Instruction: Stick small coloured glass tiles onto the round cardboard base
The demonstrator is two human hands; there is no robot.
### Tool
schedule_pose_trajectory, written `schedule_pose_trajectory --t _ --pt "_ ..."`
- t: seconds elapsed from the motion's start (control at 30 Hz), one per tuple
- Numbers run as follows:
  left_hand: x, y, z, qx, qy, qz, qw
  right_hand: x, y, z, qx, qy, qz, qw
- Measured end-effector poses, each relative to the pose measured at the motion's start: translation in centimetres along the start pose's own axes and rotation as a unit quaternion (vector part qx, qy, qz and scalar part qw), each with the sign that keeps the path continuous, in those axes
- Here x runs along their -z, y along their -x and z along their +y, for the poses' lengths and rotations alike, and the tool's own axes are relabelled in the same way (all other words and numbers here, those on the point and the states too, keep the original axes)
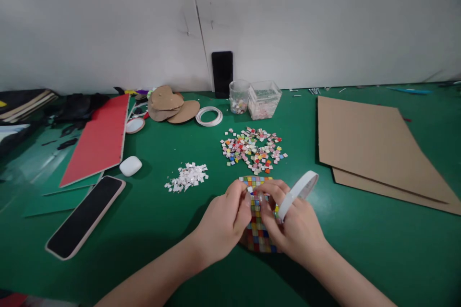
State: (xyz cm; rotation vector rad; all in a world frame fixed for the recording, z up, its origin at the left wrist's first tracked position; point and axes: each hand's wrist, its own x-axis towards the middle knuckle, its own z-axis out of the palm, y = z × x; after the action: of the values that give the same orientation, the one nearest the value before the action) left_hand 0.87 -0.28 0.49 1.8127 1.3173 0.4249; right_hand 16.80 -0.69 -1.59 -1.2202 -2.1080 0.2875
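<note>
A round mosaic board (256,230) covered with small coloured tiles lies on the green table near the front. My left hand (223,223) and my right hand (293,225) meet above it, fingertips pinched together on something tiny I cannot make out. A white roll of tape (298,191) hangs around my right hand's fingers. Just beyond the board lies a heap of loose coloured tiles (254,149). A smaller heap of white paper scraps (188,177) sits to the left of it.
Cardboard sheets (378,148) lie right. A phone (86,216), a white earbud case (130,166) and a red sheet (101,139) lie left. At the back stand two clear containers (264,100), another tape ring (209,116), cardboard cutouts (169,104) and an upright phone (222,73).
</note>
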Motion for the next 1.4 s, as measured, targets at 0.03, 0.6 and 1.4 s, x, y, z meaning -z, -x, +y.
schedule_pose_trajectory --t 0.03,0.6,1.4 --pt "-0.1 0.0 -0.1 0.003 -0.016 0.005 1.0 0.0 0.0 0.0 0.008 0.009 -0.002 1.0" --pt "-0.1 -0.1 0.2 0.066 -0.166 -0.032 0.983 -1.1 0.4 0.5 0.067 0.129 -0.042 0.989" --pt "0.1 -0.7 0.5 0.041 -0.303 -0.087 0.948 -1.2 0.0 0.4 0.083 0.135 -0.042 0.987"
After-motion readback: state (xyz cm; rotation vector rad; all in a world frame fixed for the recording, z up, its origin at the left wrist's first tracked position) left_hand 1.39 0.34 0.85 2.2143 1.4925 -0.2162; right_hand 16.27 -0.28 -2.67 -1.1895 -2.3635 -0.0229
